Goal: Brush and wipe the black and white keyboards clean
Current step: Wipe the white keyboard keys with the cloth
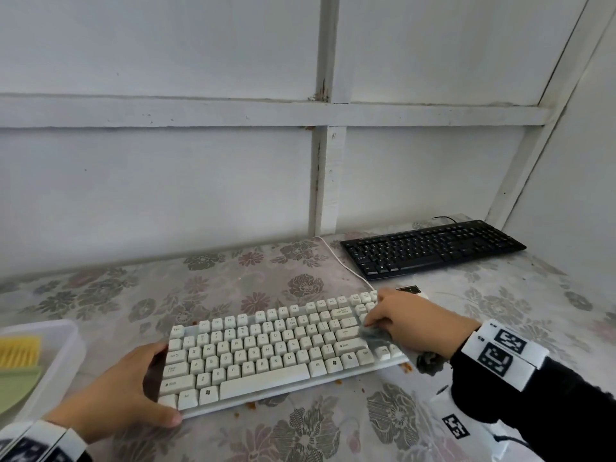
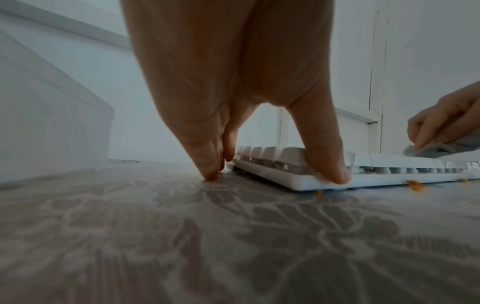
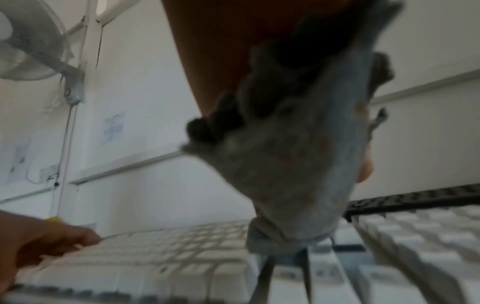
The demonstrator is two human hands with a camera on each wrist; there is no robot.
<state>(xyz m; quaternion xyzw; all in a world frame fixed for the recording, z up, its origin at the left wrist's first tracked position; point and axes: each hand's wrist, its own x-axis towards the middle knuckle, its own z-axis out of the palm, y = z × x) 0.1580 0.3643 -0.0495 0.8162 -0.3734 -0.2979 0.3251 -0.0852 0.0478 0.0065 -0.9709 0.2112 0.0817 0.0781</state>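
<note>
The white keyboard (image 1: 266, 355) lies slanted on the flowered tablecloth in front of me. My left hand (image 1: 133, 391) grips its left end, thumb on the near corner and fingers at the far side; the left wrist view shows the thumb (image 2: 330, 164) on the white keyboard (image 2: 389, 176). My right hand (image 1: 410, 321) holds a grey cloth (image 1: 375, 336) pressed on the keys at the right end. The right wrist view shows the grey cloth (image 3: 293, 164), speckled with orange, over the white keyboard (image 3: 168, 257). The black keyboard (image 1: 433, 248) lies at the back right by the wall.
Orange crumbs (image 1: 338, 381) lie on the cloth along the white keyboard's near edge. A clear plastic tub (image 1: 63, 358) at the left edge holds a yellow brush (image 1: 20, 351) and a green piece. A white cable (image 1: 346, 268) runs back to the wall. A fan (image 3: 33, 41) hangs on the wall.
</note>
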